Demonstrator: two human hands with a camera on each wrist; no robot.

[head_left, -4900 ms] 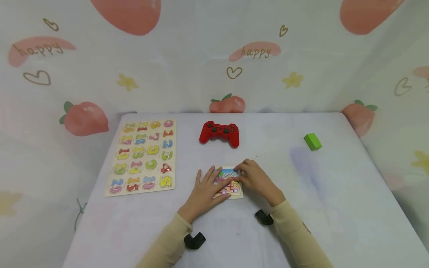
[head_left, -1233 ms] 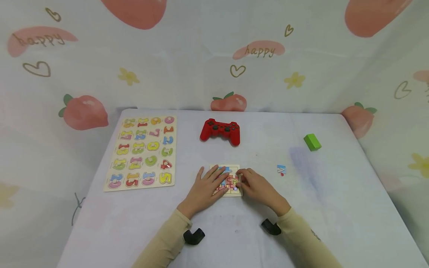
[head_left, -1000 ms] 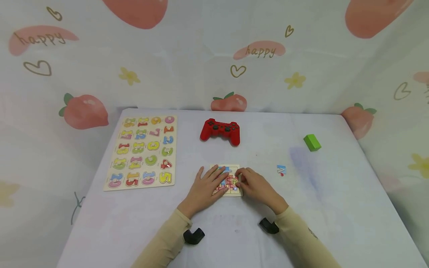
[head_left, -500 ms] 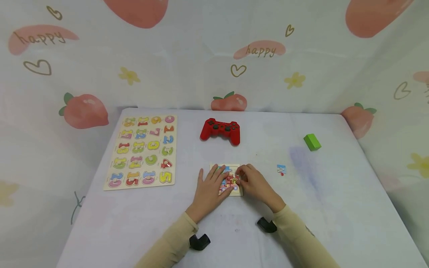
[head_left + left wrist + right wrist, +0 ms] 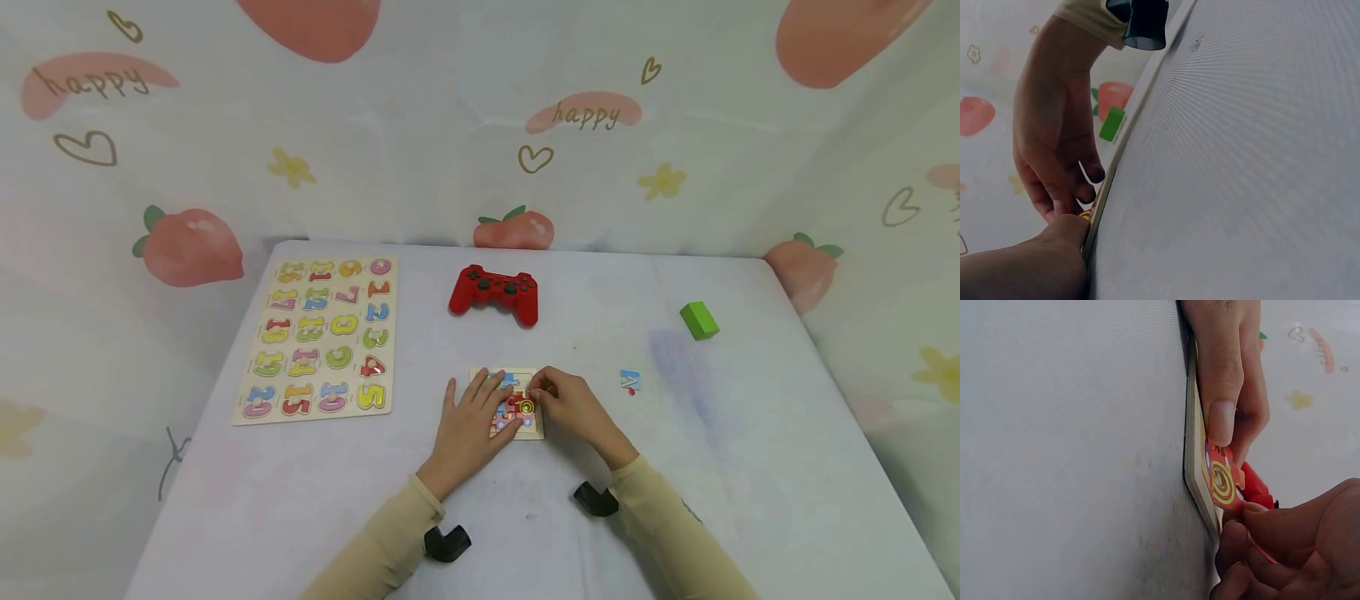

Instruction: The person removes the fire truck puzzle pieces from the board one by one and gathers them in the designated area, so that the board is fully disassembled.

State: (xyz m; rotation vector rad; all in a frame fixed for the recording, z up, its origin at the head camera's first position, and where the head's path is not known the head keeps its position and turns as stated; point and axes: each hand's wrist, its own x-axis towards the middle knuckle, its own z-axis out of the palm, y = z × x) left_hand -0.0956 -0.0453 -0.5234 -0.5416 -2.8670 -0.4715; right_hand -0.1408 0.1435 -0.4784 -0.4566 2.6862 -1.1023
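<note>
Your right hand grasps by pinching: thumb and forefinger meet at the edge of the red piece. Your left hand grasps nothing; its fingers lie extended across the puzzle.

Governing relation, in judgement: the red piece lies on the left side of your right fingertips, over the right part of the puzzle. Your right hand is nearer, being in contact; your left thumb is just beside it. Whether the piece is seated cannot be told. The puzzle sits under your left fingers and shows near-square, with no clear long axis.

Count on the worktop:
- One puzzle; its pieces are partly covered, so uncounted.
- One blue piece, loose, right of your right fingers.
- One block, green, farther right and beyond them.
- One controller, red, beyond both sets of fingers.
- One number board, twenty-one numerals, left of your left fingers, long axis running away from you.
</note>
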